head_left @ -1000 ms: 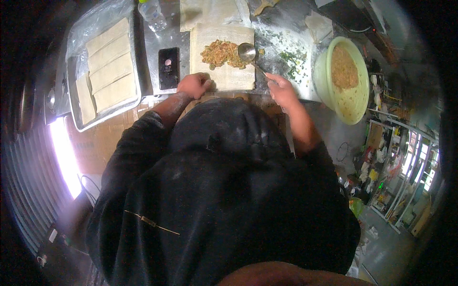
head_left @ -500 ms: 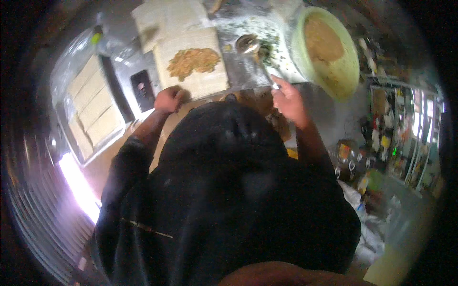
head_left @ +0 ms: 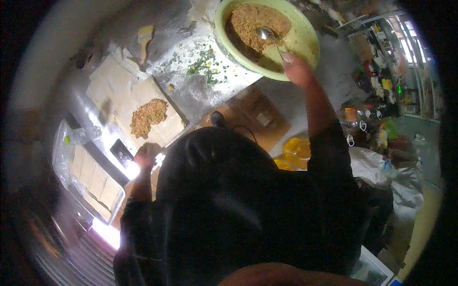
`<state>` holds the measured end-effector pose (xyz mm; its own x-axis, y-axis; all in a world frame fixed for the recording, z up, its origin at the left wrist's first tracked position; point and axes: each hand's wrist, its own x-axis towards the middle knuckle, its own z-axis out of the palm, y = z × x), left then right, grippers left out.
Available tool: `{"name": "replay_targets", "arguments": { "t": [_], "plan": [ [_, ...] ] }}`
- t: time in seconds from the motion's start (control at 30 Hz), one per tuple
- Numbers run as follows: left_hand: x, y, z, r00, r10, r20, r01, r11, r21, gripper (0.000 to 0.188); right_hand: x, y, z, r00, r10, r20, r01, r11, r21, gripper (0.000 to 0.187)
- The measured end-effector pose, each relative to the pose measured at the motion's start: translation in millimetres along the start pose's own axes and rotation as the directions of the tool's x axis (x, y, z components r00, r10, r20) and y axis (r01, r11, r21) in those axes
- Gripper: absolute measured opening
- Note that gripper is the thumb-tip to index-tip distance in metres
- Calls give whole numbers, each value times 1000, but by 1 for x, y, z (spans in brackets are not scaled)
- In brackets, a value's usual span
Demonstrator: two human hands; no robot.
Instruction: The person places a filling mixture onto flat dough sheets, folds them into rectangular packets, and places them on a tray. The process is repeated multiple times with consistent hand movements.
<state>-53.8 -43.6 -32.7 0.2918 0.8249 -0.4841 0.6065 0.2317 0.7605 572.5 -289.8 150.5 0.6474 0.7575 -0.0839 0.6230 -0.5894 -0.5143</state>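
My right hand [head_left: 299, 70] is closed round the handle of a metal ladle [head_left: 265, 33], whose round head rests on brown minced filling [head_left: 250, 24] inside a large pale green basin [head_left: 312, 47]. At the left, my left hand [head_left: 146, 155] stays by the near corner of a stack of pale dough sheets [head_left: 164, 131]. Its fingers look curled, and anything in them is hidden. A patch of filling [head_left: 149, 117] lies spread on the top sheet. Chopped greens [head_left: 207, 66] are scattered over floury white patches beyond the stack.
A phone [head_left: 122, 151] lies left of my left hand. Beyond it stands a tray [head_left: 119, 202] of cut dough pieces, partly under clear plastic. A flat brush [head_left: 144, 40] lies farther back. Cardboard [head_left: 260, 112] and a yellow oil bottle [head_left: 296, 151] are near my right arm.
My right hand has carried the ladle from the scattered greens into the basin, onto the filling. The view has turned rightward; my left hand remains by the dough's near corner.
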Motion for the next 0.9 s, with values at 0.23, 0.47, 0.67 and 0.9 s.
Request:
{"name": "replay_targets", "arguments": {
  "t": [0.23, 0.47, 0.67, 0.9],
  "plan": [
    [-8, 19, 0, 989, 80, -127, 3, 836, 548, 44, 20, -20, 10, 977, -61, 203, 105, 972, -212, 41],
    [-9, 26, 3, 990, 73, -124, 14, 808, 589, 45, 25, -5, -10, 960, -53, 276, 61, 998, -23, 39],
    [-3, 8, 0, 991, 39, -128, 42, 814, 579, 48, 20, -14, -20, 920, -205, 333, 208, 978, 26, 39],
    [3, -3, -1, 994, 59, -97, 6, 826, 563, 45, 14, -13, -42, 870, 22, 493, -126, 976, 178, 43]
  ]
}}
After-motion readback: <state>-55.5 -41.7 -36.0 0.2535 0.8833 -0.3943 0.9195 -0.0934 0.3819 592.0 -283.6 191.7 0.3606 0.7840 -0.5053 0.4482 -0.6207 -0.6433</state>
